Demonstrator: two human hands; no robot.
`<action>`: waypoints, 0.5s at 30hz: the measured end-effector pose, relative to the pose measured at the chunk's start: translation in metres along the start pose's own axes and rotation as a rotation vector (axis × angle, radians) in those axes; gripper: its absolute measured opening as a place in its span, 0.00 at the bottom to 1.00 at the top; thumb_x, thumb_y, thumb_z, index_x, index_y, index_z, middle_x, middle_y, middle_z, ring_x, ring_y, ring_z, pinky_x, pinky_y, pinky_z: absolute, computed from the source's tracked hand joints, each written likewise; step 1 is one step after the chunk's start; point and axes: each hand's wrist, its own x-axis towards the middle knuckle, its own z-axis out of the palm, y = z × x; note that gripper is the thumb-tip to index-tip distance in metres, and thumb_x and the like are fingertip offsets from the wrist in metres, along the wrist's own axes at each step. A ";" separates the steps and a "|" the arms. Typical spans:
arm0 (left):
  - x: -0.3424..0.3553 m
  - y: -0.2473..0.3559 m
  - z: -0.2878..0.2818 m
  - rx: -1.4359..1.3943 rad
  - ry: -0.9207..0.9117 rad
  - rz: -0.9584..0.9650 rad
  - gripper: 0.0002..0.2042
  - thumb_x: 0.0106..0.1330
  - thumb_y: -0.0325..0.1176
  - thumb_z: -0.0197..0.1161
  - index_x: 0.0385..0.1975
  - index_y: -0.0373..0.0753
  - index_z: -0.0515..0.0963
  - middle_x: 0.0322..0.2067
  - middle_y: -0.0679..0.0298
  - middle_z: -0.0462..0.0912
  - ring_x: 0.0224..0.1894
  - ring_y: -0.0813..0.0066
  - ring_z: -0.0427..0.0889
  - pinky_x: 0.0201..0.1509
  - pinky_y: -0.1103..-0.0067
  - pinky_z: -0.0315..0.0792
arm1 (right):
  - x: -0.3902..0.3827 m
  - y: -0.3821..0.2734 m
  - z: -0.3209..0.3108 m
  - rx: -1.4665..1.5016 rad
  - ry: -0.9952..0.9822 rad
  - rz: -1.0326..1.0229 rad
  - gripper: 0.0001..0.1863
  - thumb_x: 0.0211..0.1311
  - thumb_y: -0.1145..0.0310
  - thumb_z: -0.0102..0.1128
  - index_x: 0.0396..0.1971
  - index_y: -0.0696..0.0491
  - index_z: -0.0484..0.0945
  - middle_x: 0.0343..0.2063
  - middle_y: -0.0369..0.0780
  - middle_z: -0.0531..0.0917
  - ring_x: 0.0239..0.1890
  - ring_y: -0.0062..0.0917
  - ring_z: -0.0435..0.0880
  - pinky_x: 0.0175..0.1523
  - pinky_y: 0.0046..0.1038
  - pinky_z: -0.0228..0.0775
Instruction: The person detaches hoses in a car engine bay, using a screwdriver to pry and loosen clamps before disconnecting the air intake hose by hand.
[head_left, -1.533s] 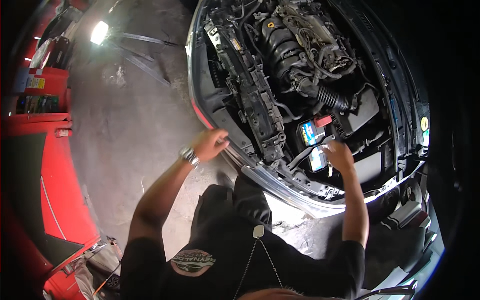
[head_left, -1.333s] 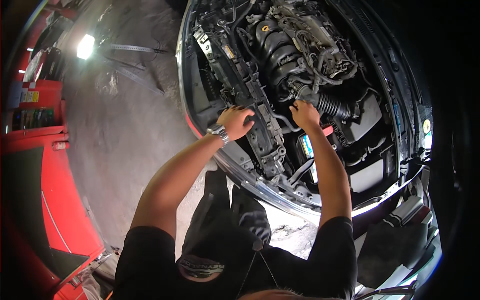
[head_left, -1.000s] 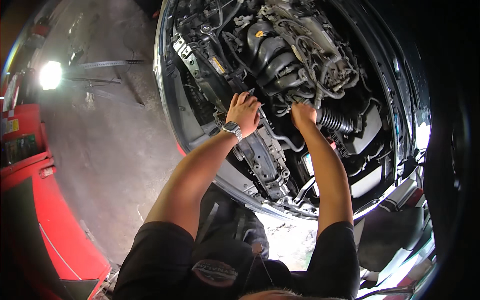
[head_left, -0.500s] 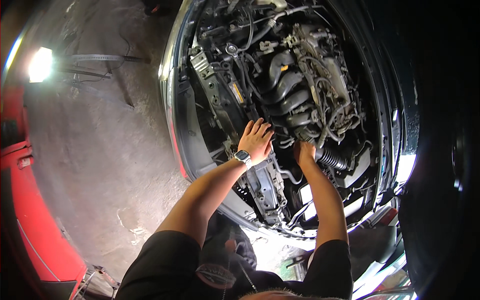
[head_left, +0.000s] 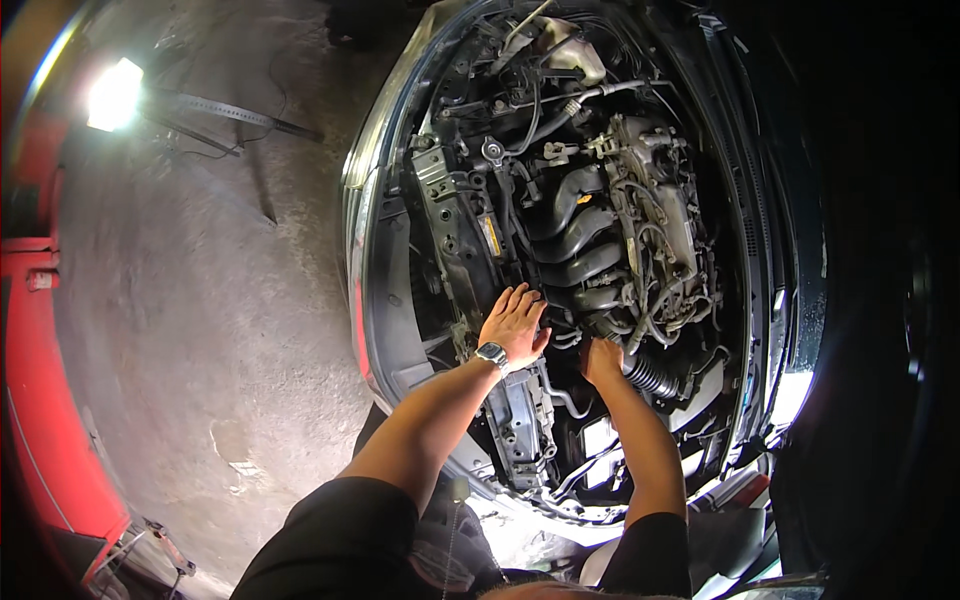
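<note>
My left hand lies with fingers spread on the black front crossmember of the open engine bay, a silver watch at its wrist. My right hand reaches down among hoses at the near end of the engine, beside a ribbed black intake hose; its fingertips are out of sight. Just beyond both hands are the curved black intake manifold runners and the engine top with its wiring. Below my right hand, the battery is mostly hidden by that arm and hoses.
The car's curved front bumper borders a concrete floor. A bright work light with metal bars stands at the upper left. Red equipment lines the left edge; the windscreen cowl runs down the bay's right side.
My hands have moved from the front edge and battery deeper into the bay, the left settling on the crossmember, the right among the hoses. Lately the view has shifted, so both appear lower.
</note>
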 end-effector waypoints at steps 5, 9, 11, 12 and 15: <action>0.000 0.007 0.010 0.012 0.017 -0.122 0.24 0.68 0.45 0.61 0.59 0.36 0.76 0.65 0.56 0.72 0.74 0.55 0.62 0.81 0.63 0.49 | 0.023 0.002 0.039 -0.092 0.188 -0.009 0.10 0.60 0.66 0.61 0.36 0.48 0.90 0.35 0.41 0.90 0.41 0.35 0.91 0.43 0.37 0.84; 0.008 0.018 0.011 0.159 0.029 -0.057 0.23 0.68 0.46 0.61 0.56 0.36 0.79 0.65 0.55 0.71 0.75 0.52 0.60 0.79 0.61 0.51 | 0.015 0.016 0.046 -0.046 0.129 0.014 0.09 0.60 0.65 0.61 0.33 0.48 0.90 0.34 0.41 0.91 0.39 0.34 0.92 0.41 0.37 0.84; 0.013 0.025 0.008 0.194 0.007 -0.038 0.24 0.67 0.46 0.61 0.56 0.35 0.79 0.64 0.54 0.72 0.74 0.51 0.60 0.79 0.60 0.51 | 0.020 0.023 0.057 -0.022 0.305 0.013 0.11 0.62 0.64 0.59 0.31 0.51 0.89 0.34 0.45 0.90 0.38 0.38 0.91 0.40 0.39 0.83; 0.014 0.020 0.007 0.207 0.020 -0.046 0.25 0.66 0.47 0.61 0.55 0.34 0.79 0.64 0.53 0.72 0.74 0.51 0.60 0.79 0.60 0.51 | 0.024 0.016 0.048 0.052 0.327 -0.007 0.14 0.67 0.60 0.57 0.32 0.52 0.88 0.34 0.47 0.89 0.38 0.40 0.91 0.41 0.40 0.83; 0.012 0.017 0.005 0.263 0.020 -0.105 0.26 0.67 0.48 0.60 0.58 0.36 0.78 0.65 0.54 0.71 0.76 0.53 0.58 0.81 0.61 0.48 | 0.027 0.012 0.038 0.049 0.523 -0.163 0.13 0.64 0.60 0.60 0.26 0.49 0.89 0.30 0.42 0.90 0.35 0.34 0.92 0.38 0.36 0.83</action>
